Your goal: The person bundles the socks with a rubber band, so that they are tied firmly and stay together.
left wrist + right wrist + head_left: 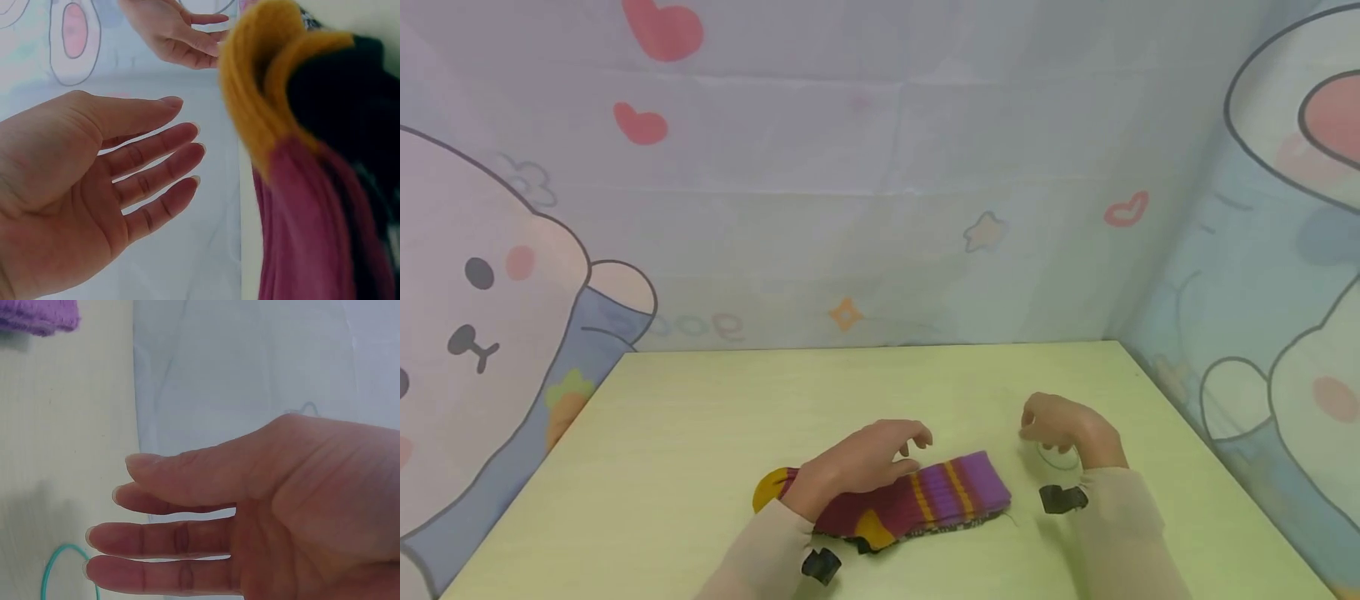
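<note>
the socks (955, 487) lie in a flat pile near the middle of the table (700, 417), toes toward the left, cuffs toward the right. the top one is maroon with mustard toe and heel, then mustard stripes and a purple cuff; something dark and patterned shows along the edge beneath.

the left hand (872, 457) hangs over the pile, gripping nothing, its fingers loosely bent with small gaps between them and the thumb apart from their tips. to the right of the purple cuff, well apart from it, the right hand (1063, 421) is over a thin green band (69, 546); its fingers are nearly straight, slightly parted, holding nothing. whether a fingertip touches the band i can't tell.

both arms wear pale sleeves (1123, 533), with a black camera (822, 567) at each wrist. behind the table hangs a cloth (820, 233) printed with hearts, stars and cartoon animals.
</note>
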Demonstrator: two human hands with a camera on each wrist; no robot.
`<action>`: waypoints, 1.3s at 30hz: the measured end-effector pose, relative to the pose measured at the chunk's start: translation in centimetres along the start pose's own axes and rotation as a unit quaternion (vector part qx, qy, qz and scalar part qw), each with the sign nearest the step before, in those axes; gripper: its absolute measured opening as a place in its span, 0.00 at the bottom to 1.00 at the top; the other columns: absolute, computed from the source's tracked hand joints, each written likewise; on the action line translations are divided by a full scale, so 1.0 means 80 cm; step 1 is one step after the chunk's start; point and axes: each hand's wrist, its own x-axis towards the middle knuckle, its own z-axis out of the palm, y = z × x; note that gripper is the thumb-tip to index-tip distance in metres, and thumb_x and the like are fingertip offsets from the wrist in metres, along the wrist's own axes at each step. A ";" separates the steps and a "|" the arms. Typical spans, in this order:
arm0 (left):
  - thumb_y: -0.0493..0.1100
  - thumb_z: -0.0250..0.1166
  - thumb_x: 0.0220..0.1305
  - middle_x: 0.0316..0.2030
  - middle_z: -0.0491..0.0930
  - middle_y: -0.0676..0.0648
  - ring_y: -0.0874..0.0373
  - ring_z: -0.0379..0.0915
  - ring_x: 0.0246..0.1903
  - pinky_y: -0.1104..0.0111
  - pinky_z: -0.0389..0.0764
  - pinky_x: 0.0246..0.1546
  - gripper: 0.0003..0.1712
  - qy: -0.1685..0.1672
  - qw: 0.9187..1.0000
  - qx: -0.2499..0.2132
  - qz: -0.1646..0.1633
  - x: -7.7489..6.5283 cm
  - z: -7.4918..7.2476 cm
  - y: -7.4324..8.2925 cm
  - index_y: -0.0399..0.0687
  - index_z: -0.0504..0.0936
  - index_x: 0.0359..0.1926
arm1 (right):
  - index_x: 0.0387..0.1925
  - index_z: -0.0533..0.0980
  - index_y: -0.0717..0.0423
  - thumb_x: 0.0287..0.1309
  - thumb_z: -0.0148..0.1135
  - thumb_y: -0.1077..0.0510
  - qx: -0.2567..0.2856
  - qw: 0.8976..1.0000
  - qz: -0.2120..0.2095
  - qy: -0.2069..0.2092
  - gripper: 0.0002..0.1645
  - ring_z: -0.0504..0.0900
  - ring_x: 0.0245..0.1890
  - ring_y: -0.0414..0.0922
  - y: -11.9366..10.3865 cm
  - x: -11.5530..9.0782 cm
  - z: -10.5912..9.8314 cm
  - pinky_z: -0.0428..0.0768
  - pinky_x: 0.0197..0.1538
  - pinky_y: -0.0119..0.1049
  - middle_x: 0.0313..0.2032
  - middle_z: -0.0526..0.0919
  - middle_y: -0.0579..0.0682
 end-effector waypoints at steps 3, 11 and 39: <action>0.39 0.61 0.73 0.57 0.77 0.49 0.59 0.76 0.50 0.73 0.77 0.46 0.18 -0.005 1.000 0.001 0.006 0.009 0.004 0.003 0.50 0.75 0.61 | 0.45 0.77 0.69 0.66 0.58 0.62 0.003 1.000 0.009 0.000 0.12 0.83 0.38 0.56 0.003 0.001 -0.002 0.84 0.38 0.49 0.41 0.82 0.60; 0.31 0.58 0.71 0.55 0.79 0.50 0.64 0.77 0.44 0.77 0.77 0.41 0.23 -0.030 0.999 0.010 0.012 0.029 0.018 0.013 0.47 0.73 0.64 | 0.33 0.77 0.65 0.62 0.63 0.64 -0.002 1.000 0.028 0.015 0.05 0.81 0.33 0.51 0.013 0.000 0.002 0.83 0.36 0.46 0.35 0.81 0.54; 0.37 0.66 0.67 0.44 0.81 0.55 0.66 0.75 0.39 0.73 0.75 0.39 0.27 -0.063 0.980 0.189 0.017 0.086 0.060 0.050 0.61 0.73 0.64 | 0.12 0.69 0.56 0.34 0.50 0.75 -0.034 0.997 0.064 0.028 0.12 0.61 0.12 0.39 0.026 0.014 0.023 0.62 0.16 0.28 0.09 0.66 0.45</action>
